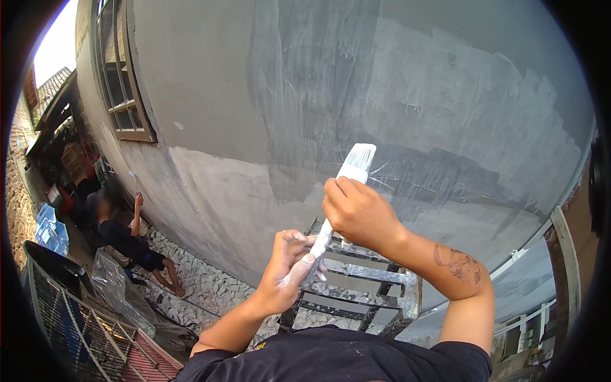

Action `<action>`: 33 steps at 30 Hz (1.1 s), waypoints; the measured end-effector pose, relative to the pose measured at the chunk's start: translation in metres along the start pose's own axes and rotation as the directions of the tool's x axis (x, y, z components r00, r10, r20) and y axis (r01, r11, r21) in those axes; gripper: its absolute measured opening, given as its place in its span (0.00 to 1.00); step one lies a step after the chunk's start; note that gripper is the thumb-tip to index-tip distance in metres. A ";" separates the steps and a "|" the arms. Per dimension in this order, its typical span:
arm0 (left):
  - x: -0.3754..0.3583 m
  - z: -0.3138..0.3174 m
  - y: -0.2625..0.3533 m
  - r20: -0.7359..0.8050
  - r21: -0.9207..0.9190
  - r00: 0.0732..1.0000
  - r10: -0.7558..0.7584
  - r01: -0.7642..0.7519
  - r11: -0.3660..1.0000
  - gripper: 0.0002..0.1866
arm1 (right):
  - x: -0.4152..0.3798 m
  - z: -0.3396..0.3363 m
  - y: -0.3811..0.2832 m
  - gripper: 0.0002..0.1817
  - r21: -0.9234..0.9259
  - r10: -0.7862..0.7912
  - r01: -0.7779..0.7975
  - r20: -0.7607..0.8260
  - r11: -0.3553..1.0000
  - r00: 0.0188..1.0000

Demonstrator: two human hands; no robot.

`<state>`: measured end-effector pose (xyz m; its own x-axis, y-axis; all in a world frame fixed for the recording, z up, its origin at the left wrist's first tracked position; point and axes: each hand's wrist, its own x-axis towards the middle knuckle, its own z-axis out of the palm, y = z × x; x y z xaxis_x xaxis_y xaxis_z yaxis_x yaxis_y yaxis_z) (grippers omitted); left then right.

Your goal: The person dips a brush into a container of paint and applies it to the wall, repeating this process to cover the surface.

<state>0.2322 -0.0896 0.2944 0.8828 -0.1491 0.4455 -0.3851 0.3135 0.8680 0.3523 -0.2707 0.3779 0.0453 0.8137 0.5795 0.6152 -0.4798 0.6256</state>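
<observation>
A paintbrush (360,158) with pale bristles pointing up and away is held in front of the grey wall (318,83). My right hand (358,210) is closed around it just below the bristles. Lower down, my left hand (289,270) pinches the white-smeared lower end of the handle, and its fingers are coated with white paint. Streaky, wet-looking paint patches cover part of the wall behind the brush. Directly below my hands stands a dark, paint-splattered ladder (356,296).
A barred window (121,83) is set in the wall at upper left. Another person (127,239) crouches near the wall's base on broken rubble (210,280). A wire rack (83,331) and plastic sheeting (118,286) lie at lower left. White railings (528,325) show at lower right.
</observation>
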 end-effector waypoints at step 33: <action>-0.074 -0.063 -0.145 0.029 0.775 0.871 0.490 -0.329 0.539 0.26 | -0.003 0.007 0.123 0.12 -0.369 -0.362 0.414 0.205 0.832 0.909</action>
<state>0.2399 -0.0651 0.1224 0.5722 -0.0037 0.8201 -0.7069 -0.5092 0.4909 0.4336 -0.3298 0.4492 -0.0197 0.9809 0.1933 0.2399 -0.1830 0.9534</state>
